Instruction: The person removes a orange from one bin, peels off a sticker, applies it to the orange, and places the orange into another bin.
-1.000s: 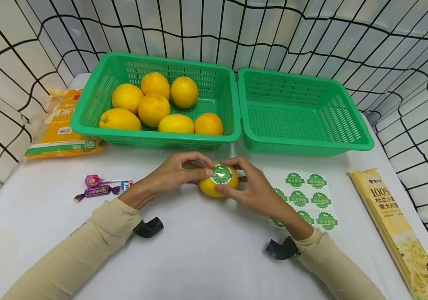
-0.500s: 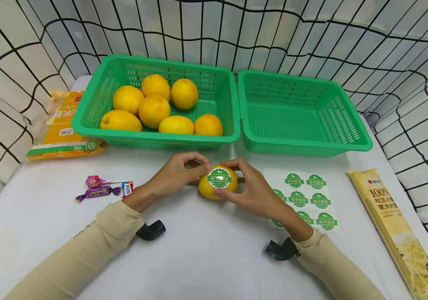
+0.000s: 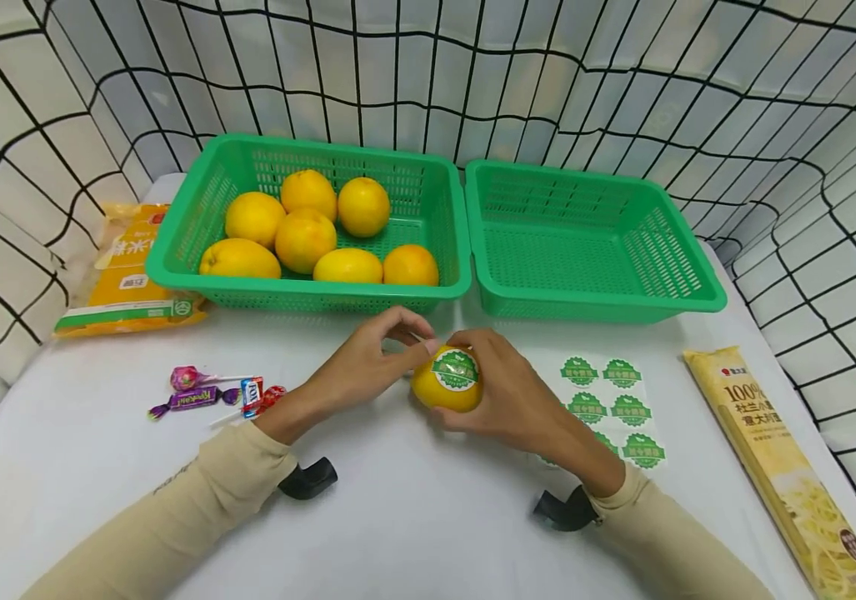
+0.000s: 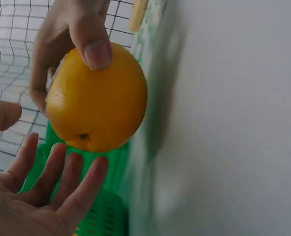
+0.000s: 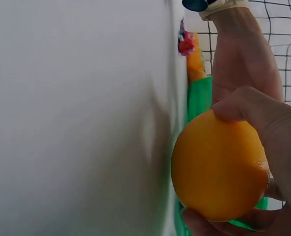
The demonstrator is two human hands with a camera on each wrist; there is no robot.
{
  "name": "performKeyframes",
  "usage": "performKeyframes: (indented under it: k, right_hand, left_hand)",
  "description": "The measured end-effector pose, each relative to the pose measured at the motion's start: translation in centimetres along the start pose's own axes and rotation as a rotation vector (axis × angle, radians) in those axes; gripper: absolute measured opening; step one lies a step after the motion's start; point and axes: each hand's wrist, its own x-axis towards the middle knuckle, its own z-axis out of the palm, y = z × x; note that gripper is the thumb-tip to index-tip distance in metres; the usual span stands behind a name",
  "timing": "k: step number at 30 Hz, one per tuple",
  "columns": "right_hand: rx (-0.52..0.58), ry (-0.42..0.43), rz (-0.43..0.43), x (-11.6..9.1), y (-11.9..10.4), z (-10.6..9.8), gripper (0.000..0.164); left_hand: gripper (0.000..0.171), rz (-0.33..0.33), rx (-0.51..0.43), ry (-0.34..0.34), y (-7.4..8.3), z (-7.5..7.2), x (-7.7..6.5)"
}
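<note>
My right hand [image 3: 510, 387] grips an orange [image 3: 429, 388] over the white table, its thumb and fingers wrapped round the fruit. A round green-and-white sticker [image 3: 454, 370] sits on the orange's upper side. Close by on the left is my left hand [image 3: 367, 358], and in the left wrist view its fingers [image 4: 81, 196] are spread and lightly bent beside the stem end of the orange [image 4: 98, 98]. In the right wrist view, the thumb presses the near side of the orange [image 5: 219, 167]. A sheet of green stickers [image 3: 632, 410] lies partly hidden under my right forearm.
Behind my hands a green basket [image 3: 307, 296] holds several oranges, with a second green basket [image 3: 600, 310] on its right. Wrapped candies and lollipops [image 3: 195, 398] lie left. An orange food bag [image 3: 127, 271] and a noodle pack [image 3: 780, 458] flank them. Black wire mesh [image 3: 435, 75] surrounds the table.
My right hand has wrapped further round the orange and turned it slightly, so the sticker faces more to the right. My left fingers have drawn away from the fruit. The head view has tilted up.
</note>
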Motion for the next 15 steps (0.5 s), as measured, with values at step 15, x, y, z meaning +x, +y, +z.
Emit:
performKeyframes:
  k: [15]
  right_hand:
    - [0.042,0.013,0.118,-3.1,3.3,-6.1,0.07]
  left_hand:
    - [0.041,0.266,-0.095,-0.091,8.2,0.8,11.8]
